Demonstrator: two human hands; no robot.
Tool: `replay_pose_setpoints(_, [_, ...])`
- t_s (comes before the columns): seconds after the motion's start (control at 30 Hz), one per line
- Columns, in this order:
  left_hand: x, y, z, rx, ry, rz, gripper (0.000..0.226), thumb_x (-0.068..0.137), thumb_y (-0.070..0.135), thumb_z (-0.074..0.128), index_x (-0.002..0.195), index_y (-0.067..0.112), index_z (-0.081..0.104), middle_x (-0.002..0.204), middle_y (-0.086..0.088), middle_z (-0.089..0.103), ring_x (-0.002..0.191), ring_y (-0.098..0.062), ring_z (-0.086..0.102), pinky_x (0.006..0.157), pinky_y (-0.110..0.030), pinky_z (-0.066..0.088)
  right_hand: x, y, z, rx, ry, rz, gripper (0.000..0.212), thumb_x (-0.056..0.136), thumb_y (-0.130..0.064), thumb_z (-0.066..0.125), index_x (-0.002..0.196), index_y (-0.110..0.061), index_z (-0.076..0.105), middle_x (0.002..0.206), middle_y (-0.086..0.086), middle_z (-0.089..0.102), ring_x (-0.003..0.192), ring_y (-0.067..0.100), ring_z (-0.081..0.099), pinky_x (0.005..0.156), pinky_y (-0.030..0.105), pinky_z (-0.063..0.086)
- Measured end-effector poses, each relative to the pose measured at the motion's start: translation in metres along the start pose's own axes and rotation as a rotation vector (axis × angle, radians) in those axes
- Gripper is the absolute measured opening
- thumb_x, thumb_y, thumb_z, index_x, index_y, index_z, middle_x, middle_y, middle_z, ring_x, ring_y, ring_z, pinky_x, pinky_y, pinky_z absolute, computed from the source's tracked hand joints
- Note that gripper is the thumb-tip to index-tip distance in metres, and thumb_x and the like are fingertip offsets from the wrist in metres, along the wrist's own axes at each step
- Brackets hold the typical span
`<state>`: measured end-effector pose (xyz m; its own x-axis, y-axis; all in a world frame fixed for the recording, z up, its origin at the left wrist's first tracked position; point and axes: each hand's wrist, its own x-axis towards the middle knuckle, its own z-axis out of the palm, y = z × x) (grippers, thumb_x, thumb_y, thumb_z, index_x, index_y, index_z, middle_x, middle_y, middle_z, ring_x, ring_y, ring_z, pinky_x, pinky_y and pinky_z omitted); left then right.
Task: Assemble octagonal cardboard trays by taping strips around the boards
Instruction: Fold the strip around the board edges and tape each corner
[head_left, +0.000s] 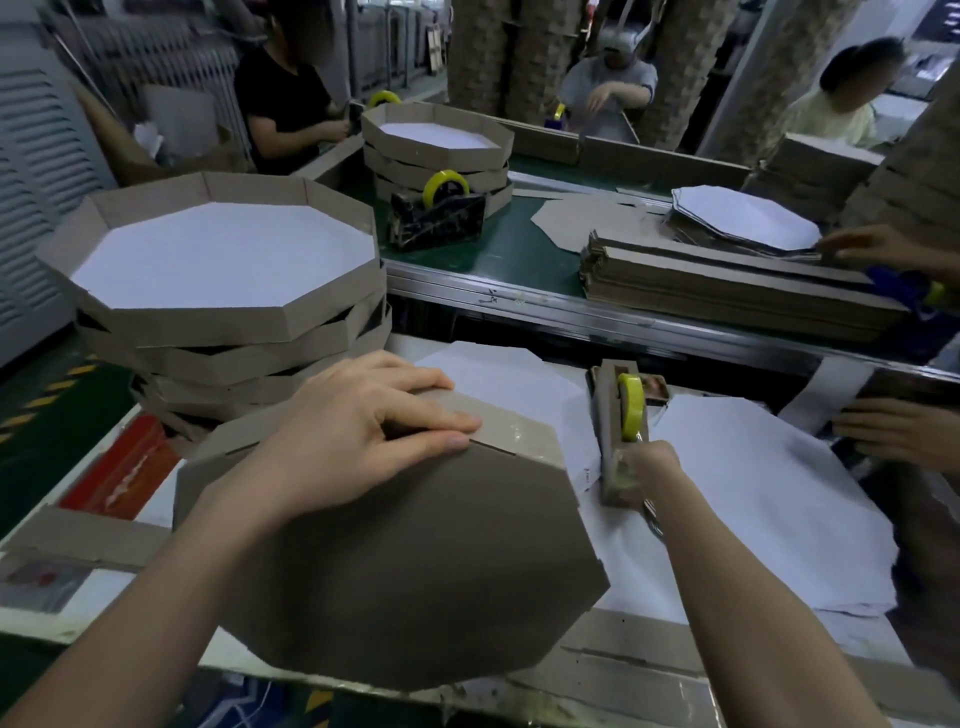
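Note:
An octagonal cardboard tray (415, 566) lies upside down on the table in front of me, brown base up. My left hand (358, 431) rests on its far edge, with fingers laid over the side strip (519, 431) where clear tape shines. My right hand (641, 475) is at the near end of a cardboard-covered tape dispenser (618, 421) with a yellow roll, fingers curled at its cutter and seemingly pinching the tape end. White octagonal boards (753, 499) lie flat under and beside the dispenser.
A stack of finished trays (223, 291) stands at the left. Across a green conveyor (509, 249) sit another tray stack (436, 150), a black tape dispenser (441, 213), folded cardboard strips (727, 280) and boards. Other people work around; another person's hands (893, 431) are at the right.

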<state>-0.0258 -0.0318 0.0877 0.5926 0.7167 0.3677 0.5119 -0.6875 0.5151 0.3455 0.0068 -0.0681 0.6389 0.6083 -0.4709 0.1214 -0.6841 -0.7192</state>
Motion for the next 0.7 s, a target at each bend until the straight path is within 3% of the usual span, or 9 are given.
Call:
replay_pose_setpoints(0.1, [0.003,-0.001,0.002,0.010,0.007,-0.002,0.041,0.079,0.068,0.042,0.104,0.052,0.070,0.119,0.020,0.065,0.113,-0.004,0.053,0.089,-0.042,0.048,0.015,-0.003,0.002,-0.043,0.081,0.035,0.019,0.094,-0.002,0.053,0.113,-0.001,0.055,0.102,0.018,0.057,0.086,0.031,0.061,0.070,0.037,0.053])
replay_pose_setpoints(0.17, [0.006,-0.001,0.003,0.021,0.012,-0.010,0.040,0.079,0.069,0.041,0.103,0.053,0.070,0.118,0.021,0.065,0.111,-0.004,0.054,0.087,-0.040,0.048,0.024,-0.006,0.001,-0.021,0.110,0.073,0.020,0.091,0.000,0.056,0.110,0.006,0.056,0.108,0.024,0.059,0.101,0.039,0.061,0.082,0.044,0.054])
replay_pose_setpoints(0.3, [0.011,-0.002,0.005,0.049,-0.007,-0.034,0.039,0.078,0.072,0.041,0.102,0.058,0.068,0.118,0.025,0.062,0.112,0.000,0.050,0.090,-0.032,0.044,0.032,-0.010,-0.003,0.199,0.113,0.122,0.005,0.091,-0.005,0.057,0.093,-0.001,0.054,0.098,0.022,0.061,0.089,0.034,0.063,0.073,0.041,0.050])
replay_pose_setpoints(0.43, [0.013,-0.004,0.008,0.074,-0.004,-0.041,0.028,0.081,0.064,0.049,0.102,0.059,0.067,0.119,0.026,0.062,0.112,0.003,0.049,0.089,-0.028,0.040,0.027,-0.004,-0.003,0.416,0.212,0.121,0.016,0.085,-0.017,0.060,0.095,-0.005,0.059,0.088,0.014,0.064,0.075,0.029,0.063,0.060,0.035,0.050])
replay_pose_setpoints(0.53, [0.012,-0.005,0.009,0.071,0.021,-0.026,0.026,0.081,0.064,0.052,0.100,0.058,0.068,0.116,0.026,0.064,0.110,0.001,0.051,0.088,-0.032,0.044,0.015,0.007,0.001,0.593,0.274,0.098,0.021,0.081,-0.028,0.055,0.088,-0.009,0.060,0.084,0.008,0.062,0.074,0.027,0.061,0.064,0.034,0.048])
replay_pose_setpoints(0.7, [0.014,-0.005,0.013,0.058,0.027,-0.005,0.033,0.080,0.070,0.041,0.100,0.060,0.066,0.116,0.025,0.064,0.110,-0.001,0.053,0.087,-0.039,0.047,-0.005,0.046,0.007,0.658,0.291,0.017,0.028,0.086,-0.023,0.057,0.061,-0.011,0.049,0.067,0.003,0.048,0.061,0.018,0.045,0.056,0.033,0.034])
